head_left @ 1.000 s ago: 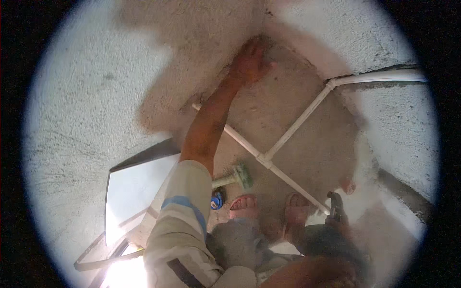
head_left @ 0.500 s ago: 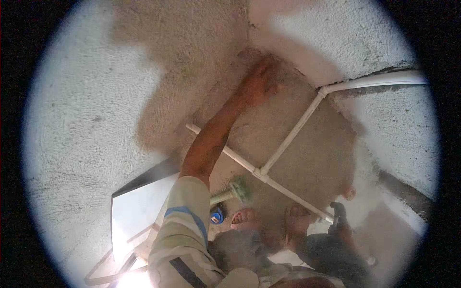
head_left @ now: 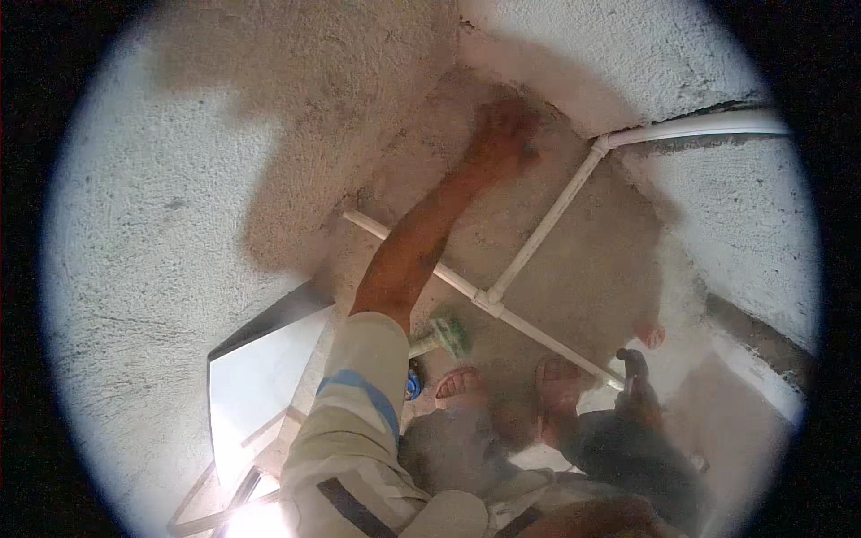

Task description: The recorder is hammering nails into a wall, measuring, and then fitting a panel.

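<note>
My left hand (head_left: 505, 130) reaches far ahead, low in the corner where the plastered wall meets the dusty brown floor (head_left: 583, 242). Its fingers are hazy and smeared, so whether they hold anything cannot be made out. Under my left forearm passes a white pipe (head_left: 538, 337), joined by a tee to another white pipe (head_left: 547, 220) that runs to the right wall. At the bottom edge part of my right forearm (head_left: 592, 522) shows, but the right hand itself does not. A brush-like tool with green bristles (head_left: 451, 334) lies beside my sleeve.
A blue round object (head_left: 413, 384) sits near my sandalled left foot (head_left: 459, 384). At the left leans a pale panel (head_left: 265, 377), with a bright light below it. A dark hooked object (head_left: 634, 366) stands by the pipe's right end; a small reddish object (head_left: 651, 336) is close by.
My left hand has shifted slightly to the right along the corner, and its fingers look more bunched. The view has moved a little, so the pipes and floor sit slightly higher.
</note>
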Tool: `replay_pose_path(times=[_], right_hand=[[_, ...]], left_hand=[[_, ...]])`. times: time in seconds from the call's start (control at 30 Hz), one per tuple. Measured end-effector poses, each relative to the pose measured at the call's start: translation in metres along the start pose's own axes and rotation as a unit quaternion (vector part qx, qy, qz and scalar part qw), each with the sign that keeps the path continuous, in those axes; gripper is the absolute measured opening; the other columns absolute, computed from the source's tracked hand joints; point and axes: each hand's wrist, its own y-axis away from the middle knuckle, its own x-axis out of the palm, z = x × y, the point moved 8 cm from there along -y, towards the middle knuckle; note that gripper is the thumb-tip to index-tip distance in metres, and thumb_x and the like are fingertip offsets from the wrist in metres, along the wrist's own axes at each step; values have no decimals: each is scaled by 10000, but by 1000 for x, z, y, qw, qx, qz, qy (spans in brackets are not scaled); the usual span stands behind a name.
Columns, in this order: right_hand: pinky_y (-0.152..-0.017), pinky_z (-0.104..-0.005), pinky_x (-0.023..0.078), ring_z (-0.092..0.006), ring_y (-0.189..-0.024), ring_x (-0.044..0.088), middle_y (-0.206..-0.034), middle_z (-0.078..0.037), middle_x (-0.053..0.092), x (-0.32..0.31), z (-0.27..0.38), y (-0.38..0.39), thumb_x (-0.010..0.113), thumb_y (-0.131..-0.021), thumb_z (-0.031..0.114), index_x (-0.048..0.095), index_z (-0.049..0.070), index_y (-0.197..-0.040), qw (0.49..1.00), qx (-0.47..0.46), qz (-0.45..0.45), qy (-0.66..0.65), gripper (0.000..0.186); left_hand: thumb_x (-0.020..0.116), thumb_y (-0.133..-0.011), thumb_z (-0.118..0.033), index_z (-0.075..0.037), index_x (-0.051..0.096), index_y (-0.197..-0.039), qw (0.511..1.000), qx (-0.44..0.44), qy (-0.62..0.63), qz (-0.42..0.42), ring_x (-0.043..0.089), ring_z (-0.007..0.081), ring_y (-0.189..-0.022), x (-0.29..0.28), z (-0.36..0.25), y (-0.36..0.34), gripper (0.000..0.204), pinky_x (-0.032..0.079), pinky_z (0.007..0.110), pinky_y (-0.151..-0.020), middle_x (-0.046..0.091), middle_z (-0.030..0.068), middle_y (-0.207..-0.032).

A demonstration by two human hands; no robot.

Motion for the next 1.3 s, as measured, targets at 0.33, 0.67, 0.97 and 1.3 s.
replay_pose_path(times=[0.33, 0.67, 0.97, 1.3], right_hand=[[-541, -266, 437, -114, -647, 527, -768, -15, 519, -3, -7, 3, 669, -735, -2, 392, 32, -1259, 996, -26, -29, 78, 594], [-620, -259, 446, -110, -708, 522, -832, -3, 524, -18, -37, 4, 701, -753, 110, 445, 86, -1321, 989, 15, -50, -138, 623], [-690, -282, 452, -145, -735, 540, -858, -24, 552, -9, -37, 6, 726, -696, 109, 445, 72, -1288, 995, 13, 2, -97, 656], [-650, -285, 436, -128, -734, 520, -830, -13, 530, 23, 24, 11, 702, -709, 85, 456, 69, -1269, 996, -49, 4, 78, 612]], left_hand=[[444, -946, -354, -53, 504, -1293, 999, 9, 37, -1, 283, 362, -1348, 12, -11, -4, 463, 165, 544, -1111, 380, 154, -1425], [392, -976, -342, -47, 544, -1239, 949, -11, 306, 72, 432, 347, -1238, 33, -79, 9, 423, 286, 488, -1056, 514, 185, -1284], [439, -940, -410, -114, 421, -1374, 988, -27, -138, 57, 210, 474, -1355, -40, 19, 97, 525, 149, 713, -1018, 333, 170, -1457], [459, -924, -391, -128, 351, -1424, 988, 57, -81, 122, 213, 403, -1381, 13, -66, 45, 575, 127, 743, -1005, 311, 93, -1489]])
